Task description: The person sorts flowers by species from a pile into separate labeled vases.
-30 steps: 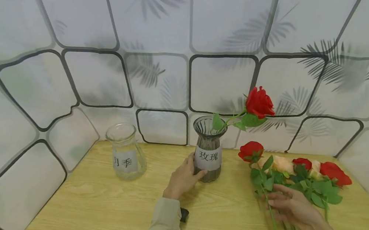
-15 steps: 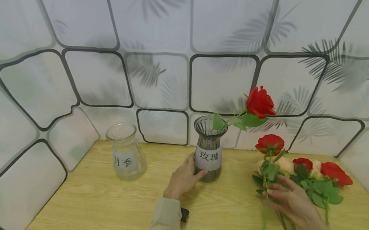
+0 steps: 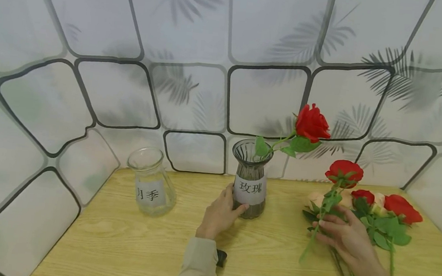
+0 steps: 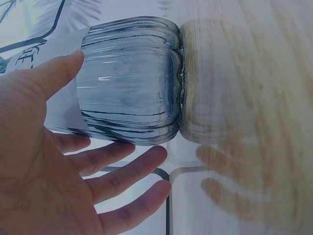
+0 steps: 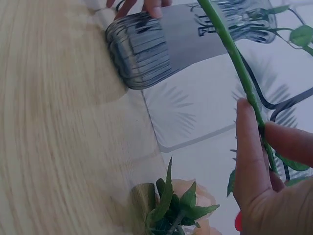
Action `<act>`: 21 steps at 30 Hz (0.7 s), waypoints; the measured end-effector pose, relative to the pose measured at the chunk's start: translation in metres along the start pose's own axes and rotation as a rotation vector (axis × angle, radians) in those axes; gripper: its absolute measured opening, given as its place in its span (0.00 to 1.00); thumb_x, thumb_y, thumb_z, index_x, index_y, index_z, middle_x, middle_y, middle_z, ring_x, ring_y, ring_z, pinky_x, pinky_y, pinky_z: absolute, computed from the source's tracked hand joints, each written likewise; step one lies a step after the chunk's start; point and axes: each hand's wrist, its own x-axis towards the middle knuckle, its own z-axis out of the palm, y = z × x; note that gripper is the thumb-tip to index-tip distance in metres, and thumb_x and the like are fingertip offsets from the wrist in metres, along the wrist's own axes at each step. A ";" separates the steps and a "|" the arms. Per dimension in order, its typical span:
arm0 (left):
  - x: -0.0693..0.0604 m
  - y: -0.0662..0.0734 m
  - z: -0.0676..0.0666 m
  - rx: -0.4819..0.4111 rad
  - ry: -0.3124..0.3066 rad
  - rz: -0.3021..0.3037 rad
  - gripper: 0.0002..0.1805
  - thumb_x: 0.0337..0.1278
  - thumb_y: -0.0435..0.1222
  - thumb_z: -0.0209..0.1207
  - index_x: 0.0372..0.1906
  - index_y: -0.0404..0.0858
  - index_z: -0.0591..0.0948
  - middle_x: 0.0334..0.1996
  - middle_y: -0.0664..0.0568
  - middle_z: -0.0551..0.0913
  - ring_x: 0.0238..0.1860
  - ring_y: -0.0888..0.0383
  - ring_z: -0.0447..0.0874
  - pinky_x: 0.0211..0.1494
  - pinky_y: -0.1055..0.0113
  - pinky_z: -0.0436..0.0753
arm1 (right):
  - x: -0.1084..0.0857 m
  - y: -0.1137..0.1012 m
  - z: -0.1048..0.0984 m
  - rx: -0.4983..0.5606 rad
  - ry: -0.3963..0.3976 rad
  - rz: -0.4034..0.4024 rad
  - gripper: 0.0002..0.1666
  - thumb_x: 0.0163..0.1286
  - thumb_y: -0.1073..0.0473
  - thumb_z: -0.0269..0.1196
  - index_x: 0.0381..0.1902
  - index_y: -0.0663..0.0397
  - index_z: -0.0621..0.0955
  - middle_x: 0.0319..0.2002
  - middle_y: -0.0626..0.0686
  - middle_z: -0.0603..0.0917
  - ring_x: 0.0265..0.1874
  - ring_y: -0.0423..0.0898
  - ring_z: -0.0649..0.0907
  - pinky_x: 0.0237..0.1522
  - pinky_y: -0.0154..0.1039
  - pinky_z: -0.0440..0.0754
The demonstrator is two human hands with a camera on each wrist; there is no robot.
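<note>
A grey ribbed glass vase (image 3: 251, 181) with a white paper label holds one leaning red rose (image 3: 312, 123). My left hand (image 3: 219, 213) is at the vase's lower left side; in the left wrist view its thumb (image 4: 63, 71) lies against the label and the other fingers extend loosely beside the glass. My right hand (image 3: 349, 239) pinches the green stem (image 5: 234, 56) of another red rose (image 3: 344, 173) between thumb and fingers. That bloom stands tilted above the flowers on the table, its lower stem pointing down to the left.
A clear glass vase (image 3: 151, 184), also labelled, stands at the left with no flower in it. Red flowers (image 3: 403, 209) and peach flowers (image 5: 195, 193) lie at the right of the wooden table (image 3: 130, 245). A patterned wall covering (image 3: 185, 94) rises behind.
My right hand has lifted the red rose off the pile and moved slightly left, while the bloom has swung up and right. The left hand and vase have stayed put.
</note>
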 end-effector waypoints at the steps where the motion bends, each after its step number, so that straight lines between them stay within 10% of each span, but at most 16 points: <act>1: 0.000 0.000 0.000 0.000 0.001 0.001 0.46 0.71 0.54 0.59 0.78 0.31 0.55 0.71 0.36 0.67 0.66 0.40 0.74 0.61 0.44 0.78 | 0.000 -0.001 0.002 0.006 0.010 -0.013 0.35 0.72 0.77 0.56 0.68 0.51 0.55 0.38 0.50 0.80 0.38 0.47 0.88 0.40 0.44 0.88; 5: 0.001 0.000 0.000 0.006 0.000 0.002 0.45 0.71 0.54 0.58 0.78 0.32 0.55 0.72 0.36 0.67 0.66 0.40 0.74 0.61 0.44 0.78 | 0.000 -0.004 0.008 0.077 0.061 -0.066 0.27 0.72 0.79 0.56 0.54 0.45 0.63 0.32 0.48 0.82 0.35 0.47 0.88 0.38 0.44 0.89; 21: 0.001 0.000 0.000 -0.003 -0.005 -0.009 0.46 0.71 0.54 0.58 0.79 0.32 0.54 0.72 0.36 0.67 0.67 0.41 0.73 0.61 0.44 0.78 | 0.003 -0.013 0.030 0.196 0.217 -0.079 0.32 0.72 0.75 0.60 0.57 0.39 0.59 0.34 0.46 0.76 0.37 0.42 0.83 0.43 0.43 0.88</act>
